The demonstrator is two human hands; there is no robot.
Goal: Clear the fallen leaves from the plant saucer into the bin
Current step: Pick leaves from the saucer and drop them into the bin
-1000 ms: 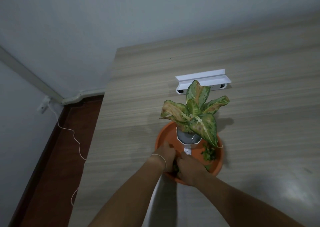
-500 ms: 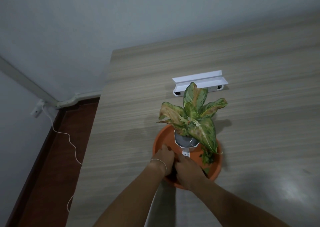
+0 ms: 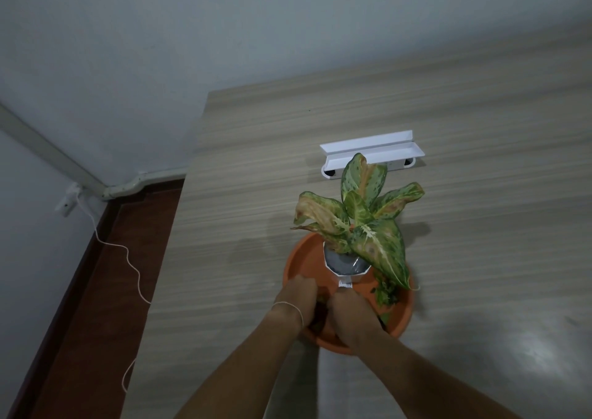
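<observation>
While knuckles face up | left hand (image 3: 299, 293), right hand (image 3: 347, 311) | cupped in saucer (image 3: 302, 260)

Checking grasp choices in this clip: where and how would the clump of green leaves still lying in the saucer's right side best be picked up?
Pinch the leaf clump from above, coming in from the saucer's near-right rim. It lies loose on the saucer floor beside the white pot, and a plant leaf overhangs it from behind, so a low approach from the near side probably avoids that leaf. The right hand is nearest.
</observation>
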